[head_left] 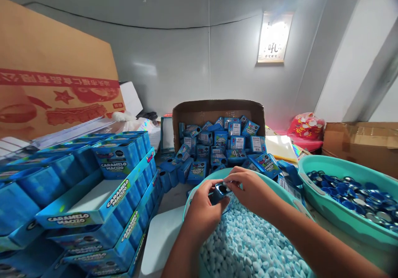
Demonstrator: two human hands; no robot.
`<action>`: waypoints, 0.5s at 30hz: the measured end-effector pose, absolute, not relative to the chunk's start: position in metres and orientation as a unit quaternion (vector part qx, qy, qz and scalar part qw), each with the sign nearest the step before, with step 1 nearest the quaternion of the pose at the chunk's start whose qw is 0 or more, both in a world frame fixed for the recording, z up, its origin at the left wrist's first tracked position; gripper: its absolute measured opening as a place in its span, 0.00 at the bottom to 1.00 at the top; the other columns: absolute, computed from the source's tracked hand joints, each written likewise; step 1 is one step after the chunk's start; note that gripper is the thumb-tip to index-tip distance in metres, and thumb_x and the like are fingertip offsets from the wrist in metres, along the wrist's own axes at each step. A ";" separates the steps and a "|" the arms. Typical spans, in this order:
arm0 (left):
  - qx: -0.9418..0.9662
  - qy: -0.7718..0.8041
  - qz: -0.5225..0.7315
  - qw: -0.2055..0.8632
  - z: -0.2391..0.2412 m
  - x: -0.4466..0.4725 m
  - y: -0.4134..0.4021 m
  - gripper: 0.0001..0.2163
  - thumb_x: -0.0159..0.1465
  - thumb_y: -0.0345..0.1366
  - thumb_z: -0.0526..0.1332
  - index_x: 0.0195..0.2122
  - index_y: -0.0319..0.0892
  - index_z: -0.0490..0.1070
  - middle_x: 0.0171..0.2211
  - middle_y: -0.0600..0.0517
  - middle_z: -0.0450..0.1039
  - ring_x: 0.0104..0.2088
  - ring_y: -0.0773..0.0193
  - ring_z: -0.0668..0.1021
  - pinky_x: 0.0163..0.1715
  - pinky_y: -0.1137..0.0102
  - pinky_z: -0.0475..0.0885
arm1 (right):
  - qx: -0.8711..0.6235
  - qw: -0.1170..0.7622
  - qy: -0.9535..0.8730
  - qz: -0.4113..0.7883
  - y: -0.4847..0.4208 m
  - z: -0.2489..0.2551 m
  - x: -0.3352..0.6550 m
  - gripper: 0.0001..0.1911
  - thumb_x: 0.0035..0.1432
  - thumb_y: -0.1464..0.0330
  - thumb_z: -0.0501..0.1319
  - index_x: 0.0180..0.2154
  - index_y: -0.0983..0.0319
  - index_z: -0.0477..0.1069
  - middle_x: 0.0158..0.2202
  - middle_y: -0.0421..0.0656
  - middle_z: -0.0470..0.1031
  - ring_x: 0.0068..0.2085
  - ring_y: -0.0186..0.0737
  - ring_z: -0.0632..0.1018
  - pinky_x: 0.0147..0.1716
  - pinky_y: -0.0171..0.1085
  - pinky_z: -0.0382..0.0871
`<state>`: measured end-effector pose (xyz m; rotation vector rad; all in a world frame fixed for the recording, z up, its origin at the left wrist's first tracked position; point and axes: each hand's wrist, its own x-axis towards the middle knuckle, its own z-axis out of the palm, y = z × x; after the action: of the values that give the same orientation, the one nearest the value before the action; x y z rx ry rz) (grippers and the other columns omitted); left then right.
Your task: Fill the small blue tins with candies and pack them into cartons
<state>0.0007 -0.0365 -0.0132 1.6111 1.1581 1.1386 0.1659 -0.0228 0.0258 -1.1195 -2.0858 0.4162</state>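
My left hand (203,211) is wrapped around a small blue candy box (220,191), tilted so its round dark opening faces up. At that opening, the fingers of my right hand (248,184) are pinched together, with a pale piece like a candy showing at the fingertips. Both hands are over a turquoise basin (191,195) filled with light blue candies (248,236). Behind it, many blue boxes (199,170) spill from a cardboard carton (217,106) lying on its side.
Stacked display trays (102,203) of blue boxes stand at the left, below a large printed carton (56,62). A second turquoise basin (311,182) at the right holds round blue and silver lids (357,199). Behind it is a brown carton (360,143). A white board (161,236) lies beside the candy basin.
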 end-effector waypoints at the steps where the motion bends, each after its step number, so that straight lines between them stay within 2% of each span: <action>1: 0.642 0.458 0.452 0.416 -0.013 0.000 -0.037 0.18 0.57 0.34 0.64 0.50 0.44 0.72 0.49 0.48 0.75 0.48 0.58 0.77 0.50 0.64 0.71 | -0.436 0.359 -0.808 0.165 -0.023 0.026 0.165 0.12 0.61 0.72 0.57 0.32 0.57 0.79 0.33 0.43 0.74 0.35 0.40 0.74 0.35 0.40 0.65; 6: 0.659 0.444 0.440 0.419 -0.012 0.000 -0.037 0.19 0.57 0.34 0.64 0.51 0.43 0.72 0.49 0.47 0.75 0.48 0.58 0.76 0.49 0.65 0.71 | -0.442 0.357 -0.803 0.179 -0.023 0.025 0.161 0.10 0.60 0.71 0.59 0.31 0.59 0.79 0.33 0.42 0.74 0.34 0.38 0.74 0.34 0.39 0.66; 15: 0.648 0.451 0.460 0.407 -0.015 -0.001 -0.035 0.18 0.57 0.39 0.65 0.49 0.43 0.72 0.46 0.47 0.76 0.46 0.57 0.77 0.46 0.65 0.72 | -0.419 0.410 -0.772 0.245 -0.026 0.025 0.157 0.08 0.59 0.72 0.60 0.31 0.59 0.77 0.33 0.42 0.75 0.35 0.38 0.74 0.34 0.38 0.68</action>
<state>-0.0007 -0.0351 -0.0152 1.6348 1.1363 1.1597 0.1573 -0.0260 0.0250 -1.0543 -1.9448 0.6174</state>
